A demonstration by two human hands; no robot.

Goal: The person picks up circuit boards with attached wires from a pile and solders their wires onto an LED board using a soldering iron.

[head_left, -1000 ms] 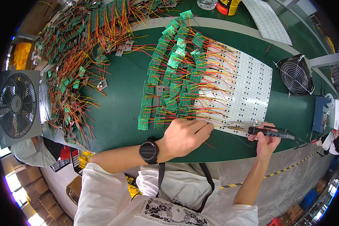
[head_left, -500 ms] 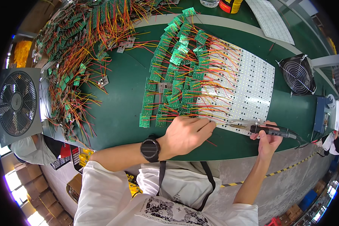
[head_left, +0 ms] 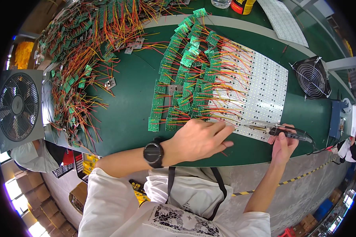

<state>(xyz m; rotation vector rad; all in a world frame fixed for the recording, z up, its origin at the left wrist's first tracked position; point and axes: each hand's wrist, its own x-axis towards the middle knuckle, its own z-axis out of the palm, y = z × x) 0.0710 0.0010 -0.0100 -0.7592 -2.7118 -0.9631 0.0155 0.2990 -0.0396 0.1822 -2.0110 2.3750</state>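
My right hand [head_left: 282, 145] grips a black-handled soldering iron [head_left: 292, 135] with a thin metal tube along its upper side. Its tip points left, over the lower edge of a white perforated panel [head_left: 267, 98]. Just left of the tip, my left hand [head_left: 199, 139] has thumb and fingers pinched at the end of a thin wire [head_left: 236, 125]; the grip itself is partly hidden. Green circuit boards [head_left: 184, 103] lie in overlapping columns beyond that hand. Their red and yellow wires [head_left: 231, 94] fan out rightward over the panel.
A large tangle of wired boards [head_left: 73, 79] covers the table's left and far left. A box fan [head_left: 17, 104] stands at the left edge, a small black fan [head_left: 312, 78] at the right, near a blue box [head_left: 337, 120]. Another white panel [head_left: 284, 21] lies far right.
My right hand and the soldering iron have shifted slightly right, the tip withdrawing from my left fingers. My left hand has turned a little, its fingers reaching further right.
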